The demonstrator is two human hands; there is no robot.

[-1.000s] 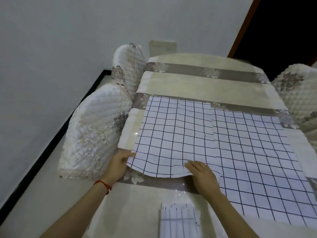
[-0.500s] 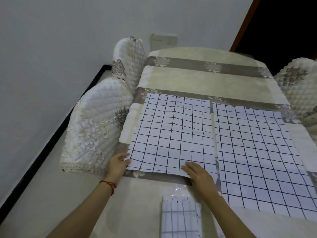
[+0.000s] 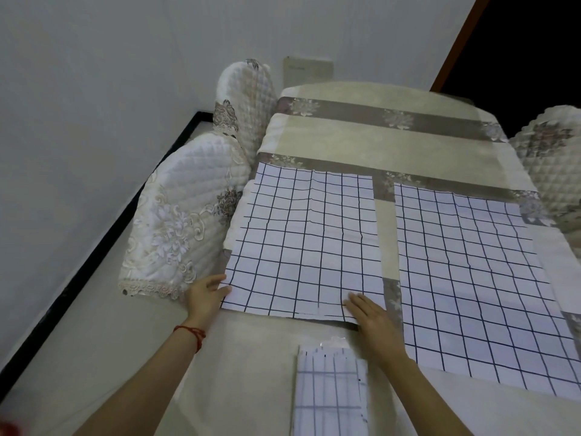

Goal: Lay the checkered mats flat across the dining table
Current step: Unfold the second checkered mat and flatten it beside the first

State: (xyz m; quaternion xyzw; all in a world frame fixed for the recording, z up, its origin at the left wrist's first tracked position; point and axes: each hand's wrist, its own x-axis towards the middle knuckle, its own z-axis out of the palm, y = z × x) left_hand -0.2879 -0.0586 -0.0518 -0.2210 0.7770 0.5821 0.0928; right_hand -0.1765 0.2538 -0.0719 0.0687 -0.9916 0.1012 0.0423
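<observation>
Two white mats with a dark grid lie on the dining table (image 3: 377, 143). The left mat (image 3: 308, 243) is spread flat and reaches the table's left edge. My left hand (image 3: 206, 295) pinches its near left corner, thumb on top. My right hand (image 3: 369, 316) presses flat with straight fingers on its near right corner. The right mat (image 3: 478, 278) lies flat beside it, with a strip of tablecloth showing between them. A pack of folded checkered mats (image 3: 330, 391) in clear wrap sits near me on the table.
The table wears a beige cloth with brown flowered bands. Two quilted covered chairs (image 3: 185, 221) stand tight against its left side and another chair (image 3: 553, 158) at the right. A white wall and black skirting run along the left.
The left mat has slid leftwards off the right mat, so a gap of tablecloth now shows between them. Both hands stayed on its near edge and moved left with it.
</observation>
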